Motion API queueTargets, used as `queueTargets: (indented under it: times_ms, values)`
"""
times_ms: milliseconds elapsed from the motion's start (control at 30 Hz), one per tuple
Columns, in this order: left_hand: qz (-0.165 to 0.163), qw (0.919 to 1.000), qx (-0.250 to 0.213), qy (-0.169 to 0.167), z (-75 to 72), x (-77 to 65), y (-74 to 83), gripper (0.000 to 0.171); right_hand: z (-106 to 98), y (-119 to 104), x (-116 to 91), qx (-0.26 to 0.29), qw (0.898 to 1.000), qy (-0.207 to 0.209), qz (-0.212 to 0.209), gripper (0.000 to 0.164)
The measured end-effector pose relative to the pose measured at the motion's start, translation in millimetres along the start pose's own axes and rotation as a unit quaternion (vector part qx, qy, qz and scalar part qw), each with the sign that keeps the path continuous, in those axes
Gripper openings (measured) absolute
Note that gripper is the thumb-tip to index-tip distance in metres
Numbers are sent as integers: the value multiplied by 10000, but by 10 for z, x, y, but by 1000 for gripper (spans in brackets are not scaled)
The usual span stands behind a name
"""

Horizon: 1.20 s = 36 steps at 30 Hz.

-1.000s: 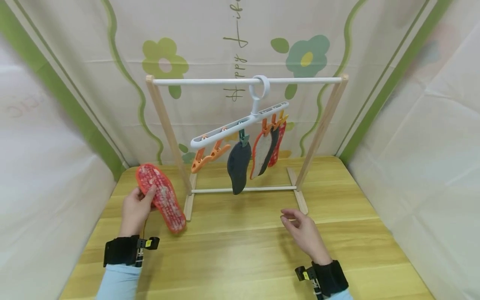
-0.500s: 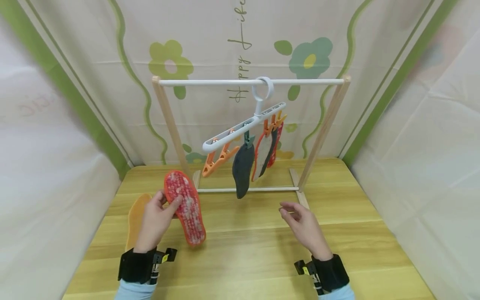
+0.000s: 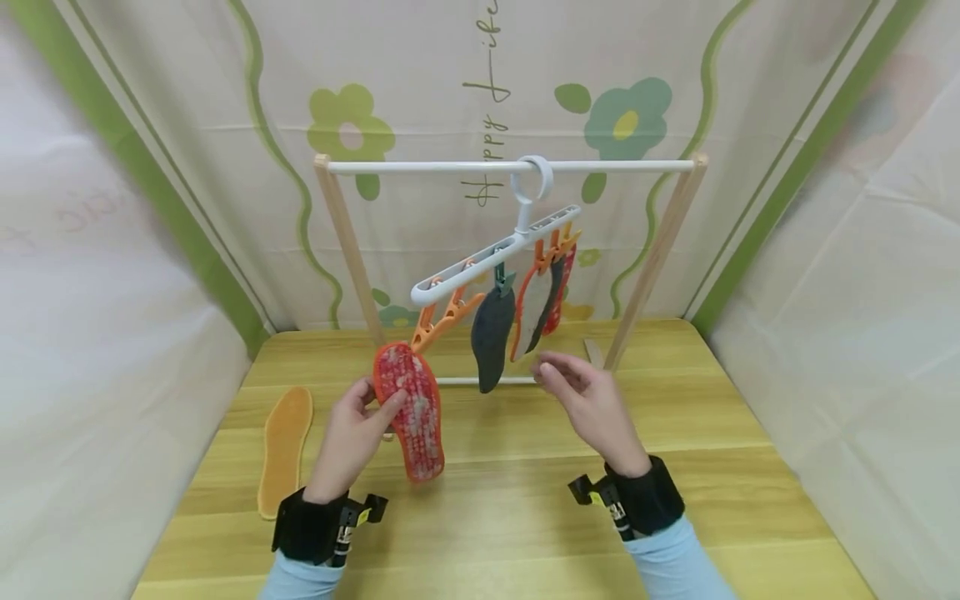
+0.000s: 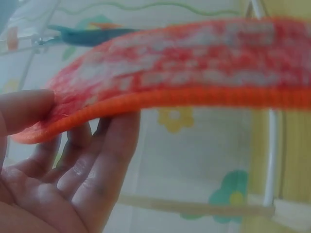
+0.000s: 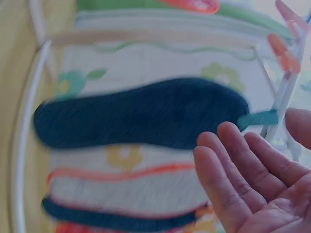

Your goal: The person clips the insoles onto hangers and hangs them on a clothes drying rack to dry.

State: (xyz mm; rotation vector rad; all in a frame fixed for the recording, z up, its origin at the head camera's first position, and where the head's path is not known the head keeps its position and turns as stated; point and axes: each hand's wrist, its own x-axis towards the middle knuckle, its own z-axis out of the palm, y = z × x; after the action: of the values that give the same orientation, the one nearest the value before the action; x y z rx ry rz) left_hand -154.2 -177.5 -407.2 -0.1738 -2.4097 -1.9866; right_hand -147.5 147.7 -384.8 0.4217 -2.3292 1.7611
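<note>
My left hand pinches a red and white insole with orange edging, thumb on its patterned face and fingers behind, as the left wrist view also shows. The insole's top overlaps the front orange clips of a pale clip hanger. My right hand holds nothing, its fingers loosely bent below the hung insoles. A dark insole hangs from a green clip. Behind it hang a white insole with red edging, another dark one and a red one, in orange and yellow clips.
The hanger's ring hooks over the white top bar of a wooden stand. A yellow-orange insole lies at the left of the wooden table. A flowered cloth rises behind the stand, with cloth walls on both sides.
My left hand has carried the red insole rightward to the hanger's near end, uncovering the yellow-orange insole on the table. My right hand has risen toward the hung insoles.
</note>
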Motion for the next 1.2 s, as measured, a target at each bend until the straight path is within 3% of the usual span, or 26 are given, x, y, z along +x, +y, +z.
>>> queueTargets:
  times_ms: [233,400,633,867,1200]
  values:
    - [206,9993,-251,-201,127,63,91,38,158,-238,386,974,9938,-457,-283,43]
    - [361,9988,-166,-275,174,88,164,36,290,-353,573,1539,9845,-639,-552,44]
    - [516,9982,124,-269,192,121,256,30,442,-482,776,1611,9819,-851,-516,58]
    - [567,9979,152,-279,201,138,321,33,560,-544,907,2378,9641,-1053,-529,75]
    - [545,9979,146,-312,203,144,370,31,628,-576,989,2571,9542,-1351,-724,67]
